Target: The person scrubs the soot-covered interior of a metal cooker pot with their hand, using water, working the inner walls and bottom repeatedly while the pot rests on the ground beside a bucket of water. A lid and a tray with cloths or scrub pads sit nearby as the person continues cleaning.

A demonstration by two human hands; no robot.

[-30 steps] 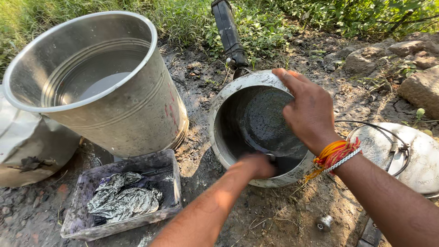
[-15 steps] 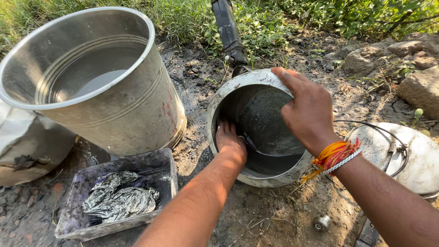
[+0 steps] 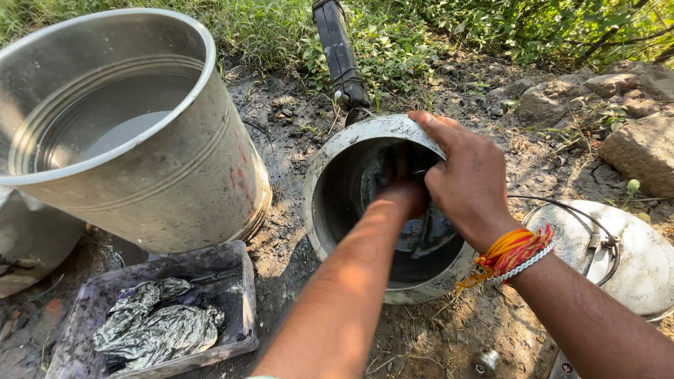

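The left hand (image 3: 400, 189) has moved from the pot's (image 3: 330, 158) near wall up to its far inside; its grip cannot be told. The right hand (image 3: 467, 179) still clasps the rim. The pot lies right of the bucket (image 3: 161, 175).

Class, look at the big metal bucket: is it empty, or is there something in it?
Not empty: the big metal bucket stands upright, and water shows low inside it.

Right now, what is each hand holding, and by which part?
The right hand grips the tilted metal pot by its upper rim. The left hand reaches deep inside the pot; whether it holds anything cannot be told.
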